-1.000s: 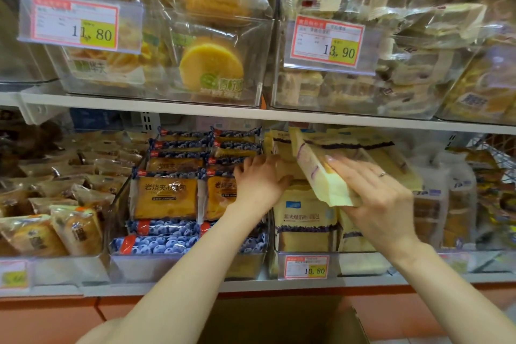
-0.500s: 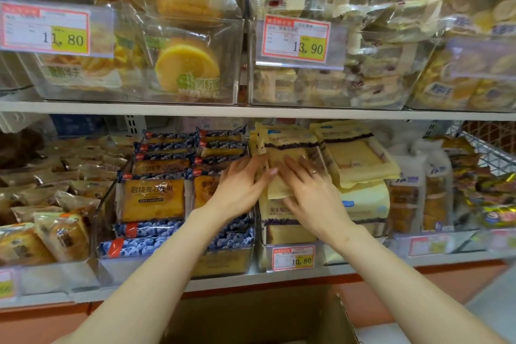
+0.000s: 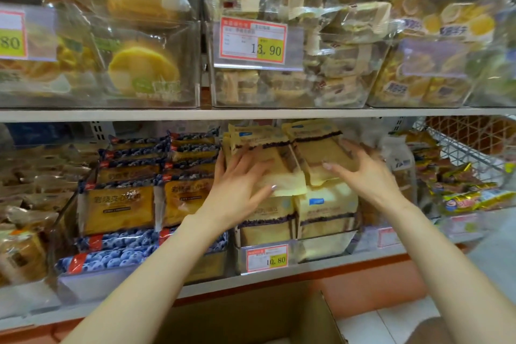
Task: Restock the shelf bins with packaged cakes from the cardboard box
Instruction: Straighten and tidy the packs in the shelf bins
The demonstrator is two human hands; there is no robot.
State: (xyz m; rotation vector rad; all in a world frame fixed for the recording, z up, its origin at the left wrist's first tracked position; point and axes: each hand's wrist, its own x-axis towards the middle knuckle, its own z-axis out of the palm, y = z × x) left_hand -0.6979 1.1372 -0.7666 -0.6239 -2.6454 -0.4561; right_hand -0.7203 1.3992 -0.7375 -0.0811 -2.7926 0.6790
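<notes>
Left hand (image 3: 240, 190): fingers spread flat on left cake pack (image 3: 287, 184). Right hand (image 3: 368, 176): fingers spread over right cake pack (image 3: 312, 153). Both packs lie under the fingers, atop the bin (image 3: 324, 250) stack. Best: push back evenly, lightly, without crushing

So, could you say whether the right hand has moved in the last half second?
Yes. Against the 10.80 price tag, the right hand has shifted rightward, from the left cake packet to the right cake packet.
</notes>
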